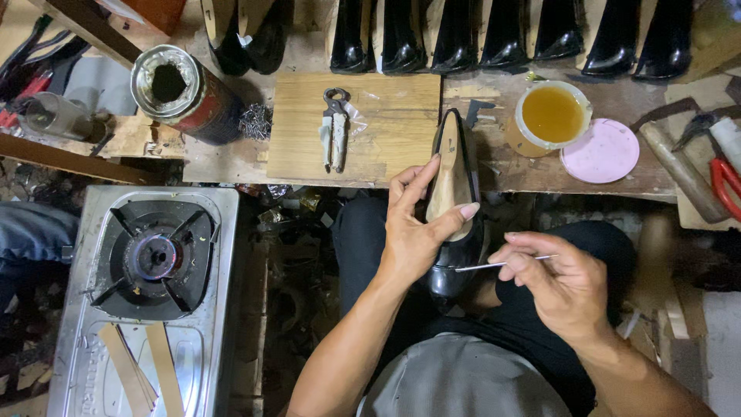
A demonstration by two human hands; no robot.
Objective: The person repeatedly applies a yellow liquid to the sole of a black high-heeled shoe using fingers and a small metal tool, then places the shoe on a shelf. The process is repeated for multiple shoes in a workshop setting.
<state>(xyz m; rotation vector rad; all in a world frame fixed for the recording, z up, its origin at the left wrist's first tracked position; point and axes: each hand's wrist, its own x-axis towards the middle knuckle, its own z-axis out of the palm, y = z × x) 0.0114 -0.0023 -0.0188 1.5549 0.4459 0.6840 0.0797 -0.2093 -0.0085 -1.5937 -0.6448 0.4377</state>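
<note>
Left hand [413,232] fingers gripping black shoe [455,193] | right hand [559,282] fingers pinching thin tool [494,266]

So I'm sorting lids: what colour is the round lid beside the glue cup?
Pale pink lid, right of the cup of amber liquid; head view.

bare forearms, grey shirt, black trousers
</note>
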